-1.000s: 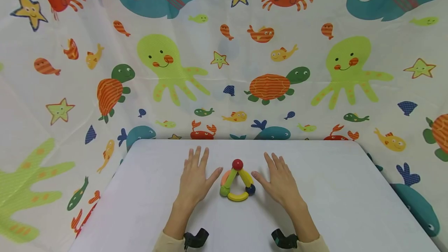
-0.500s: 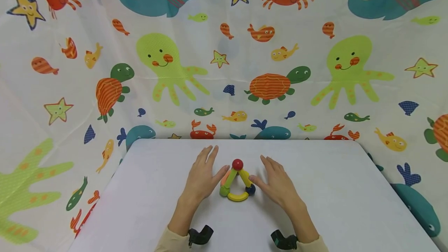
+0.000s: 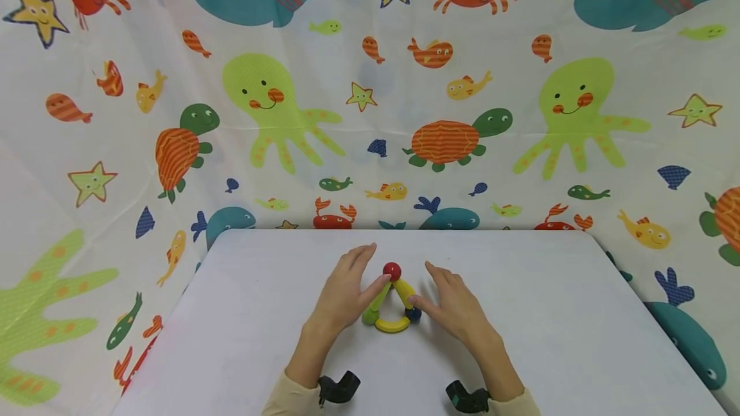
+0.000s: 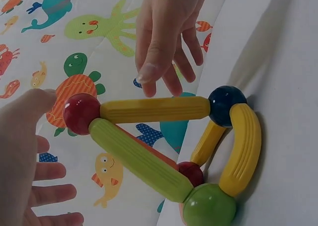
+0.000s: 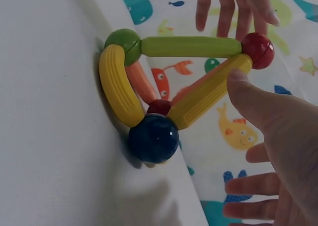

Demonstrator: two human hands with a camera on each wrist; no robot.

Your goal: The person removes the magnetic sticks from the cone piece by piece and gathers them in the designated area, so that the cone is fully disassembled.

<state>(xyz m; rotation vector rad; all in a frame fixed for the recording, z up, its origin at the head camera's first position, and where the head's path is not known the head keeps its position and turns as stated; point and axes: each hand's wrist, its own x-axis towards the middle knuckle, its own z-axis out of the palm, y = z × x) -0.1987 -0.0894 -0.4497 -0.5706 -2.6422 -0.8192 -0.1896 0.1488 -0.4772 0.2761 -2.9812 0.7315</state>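
Note:
A pyramid of toy balls and rods stands mid-table. A red ball tops it; a green ball, a blue ball and a dark red ball form its base. A curved yellow rod joins green and blue. Straight green and yellow rods rise to the top; an orange rod shows behind. My left hand, fingers extended, is at its left, thumb near the red ball. My right hand is at its right, thumb beside the yellow rod; contact is unclear.
The white table ends at a back edge against a hanging cloth printed with sea animals. Black wrist cameras sit on both wrists, low over the table's near part.
My left hand has moved rightward toward the pyramid, its thumb now overlapping the pyramid in the head view. My right hand has shifted slightly left. The pyramid has stayed put.

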